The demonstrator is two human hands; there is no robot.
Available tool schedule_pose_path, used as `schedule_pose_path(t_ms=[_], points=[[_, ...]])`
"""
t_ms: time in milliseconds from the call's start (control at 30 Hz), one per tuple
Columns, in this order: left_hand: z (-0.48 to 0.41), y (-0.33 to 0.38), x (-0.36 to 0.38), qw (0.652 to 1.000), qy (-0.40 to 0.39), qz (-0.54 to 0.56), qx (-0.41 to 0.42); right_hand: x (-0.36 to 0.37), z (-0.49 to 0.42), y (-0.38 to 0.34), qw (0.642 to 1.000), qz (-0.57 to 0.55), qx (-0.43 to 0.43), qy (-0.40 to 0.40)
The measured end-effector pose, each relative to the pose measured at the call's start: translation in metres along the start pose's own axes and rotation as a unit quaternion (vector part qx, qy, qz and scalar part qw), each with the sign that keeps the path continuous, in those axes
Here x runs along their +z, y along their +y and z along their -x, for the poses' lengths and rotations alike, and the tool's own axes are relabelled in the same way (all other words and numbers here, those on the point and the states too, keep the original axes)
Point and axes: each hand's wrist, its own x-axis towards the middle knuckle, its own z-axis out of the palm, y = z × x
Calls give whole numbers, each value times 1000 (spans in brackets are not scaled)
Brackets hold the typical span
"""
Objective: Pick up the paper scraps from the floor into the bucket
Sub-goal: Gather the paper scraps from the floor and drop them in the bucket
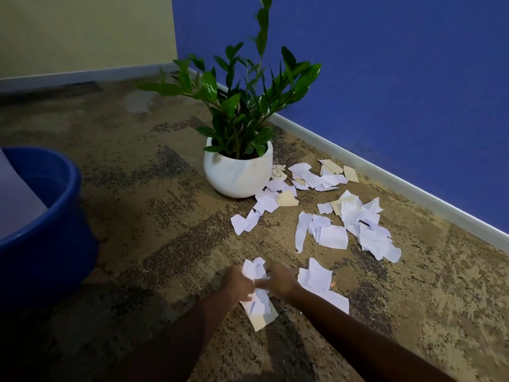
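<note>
So, hands: left hand (237, 282) and right hand (281, 281) meet at lower centre, the fingers of both curled round one bunch of scraps (257, 301).
Bucket: blue bucket (55, 216) at the left edge, well apart from the hands, something pale inside.
Loose scraps: white and tan loose scraps (330, 235) strewn over the carpet (137, 216), centre right.
In the way: potted plant (238, 172) at centre, several scraps lying against its right side.
Backdrop: blue wall (399, 78), upper right.
</note>
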Motion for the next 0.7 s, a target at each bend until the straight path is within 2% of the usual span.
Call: schedule_pose_path(t_ms=[100, 267, 367, 433, 567, 700], points=[[-4, -1, -1, 1000, 4, 15, 4, 0, -1, -3, 1000, -5, -7, 19], [-9, 7, -15, 994, 81, -15, 71, -18, -6, -5, 990, -101, -46, 88], [-16, 9, -26, 990, 119, 1, 77, -30, -11, -7, 977, -170, -25, 127], [-21, 7, -34, 989, 135, -4, 67, -34, -18, -7, 977, -177, -9, 119], [-28, -3, -46, 988, 146, -9, 57, -26, -27, -5, 994, -71, 25, 76], [-26, -9, -49, 990, 122, -38, 57, -12, -27, -5, 996, 75, 14, 55]])
